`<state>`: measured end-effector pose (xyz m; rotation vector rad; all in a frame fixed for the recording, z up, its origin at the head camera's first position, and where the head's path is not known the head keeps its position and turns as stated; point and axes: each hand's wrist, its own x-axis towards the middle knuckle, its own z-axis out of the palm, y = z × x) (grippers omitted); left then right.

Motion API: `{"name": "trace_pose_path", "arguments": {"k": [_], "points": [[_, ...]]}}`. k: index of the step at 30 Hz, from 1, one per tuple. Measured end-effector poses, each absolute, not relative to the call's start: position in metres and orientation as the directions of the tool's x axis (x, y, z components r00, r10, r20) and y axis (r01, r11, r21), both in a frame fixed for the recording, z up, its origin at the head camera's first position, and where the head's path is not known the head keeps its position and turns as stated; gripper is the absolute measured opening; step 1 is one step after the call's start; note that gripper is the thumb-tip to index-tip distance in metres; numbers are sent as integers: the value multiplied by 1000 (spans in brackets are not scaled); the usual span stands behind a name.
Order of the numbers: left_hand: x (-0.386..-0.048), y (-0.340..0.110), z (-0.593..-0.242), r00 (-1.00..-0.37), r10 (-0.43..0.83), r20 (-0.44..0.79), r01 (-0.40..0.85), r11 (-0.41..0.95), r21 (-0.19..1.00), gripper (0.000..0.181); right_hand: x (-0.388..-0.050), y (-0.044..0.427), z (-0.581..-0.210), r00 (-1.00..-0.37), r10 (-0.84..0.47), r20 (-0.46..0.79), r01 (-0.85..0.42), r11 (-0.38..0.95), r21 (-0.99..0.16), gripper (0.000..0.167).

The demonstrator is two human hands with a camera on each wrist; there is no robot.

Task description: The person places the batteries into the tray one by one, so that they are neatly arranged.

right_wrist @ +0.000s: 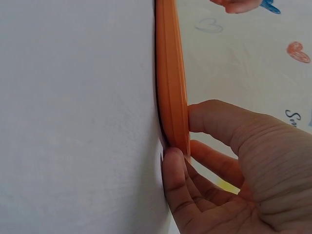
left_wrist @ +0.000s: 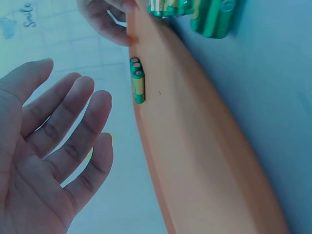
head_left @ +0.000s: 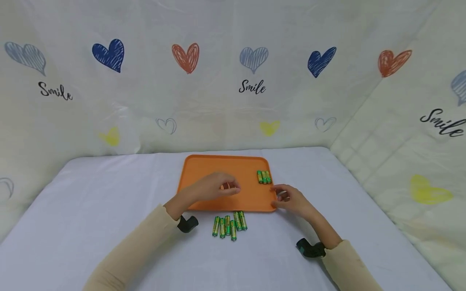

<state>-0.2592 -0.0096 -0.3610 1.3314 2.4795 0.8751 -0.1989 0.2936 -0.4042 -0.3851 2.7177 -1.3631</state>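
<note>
An orange tray (head_left: 211, 161) lies flat on the table. Over its left middle hovers my left hand (head_left: 216, 186), fingers loosely bent and apart; the left wrist view shows the hand (left_wrist: 53, 141) with nothing in it. My right hand (head_left: 293, 199) is at the tray's near right corner. In the right wrist view, that hand (right_wrist: 229, 165) pinches the tray edge (right_wrist: 173, 87), thumb on the rim and a fingertip low against the outer side. Three green batteries (head_left: 264, 177) stand side by side along the tray's right edge, also visible as batteries (left_wrist: 138, 83) in the left wrist view.
Several more green batteries (head_left: 227, 225) lie in a loose group on the table, just in front of the tray's near edge. A white cloth (head_left: 109, 210) covers the table. Behind and to the right hangs a pale sheet (head_left: 218, 101) printed with hearts.
</note>
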Motion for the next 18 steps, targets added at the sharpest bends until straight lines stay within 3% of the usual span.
{"name": "trace_pose_path", "arguments": {"k": [18], "points": [[-225,-51,-374,-579,813,64,692,448,566,23,-199,295,-404,-967,-254,21,-171,587,-791,50]]}}
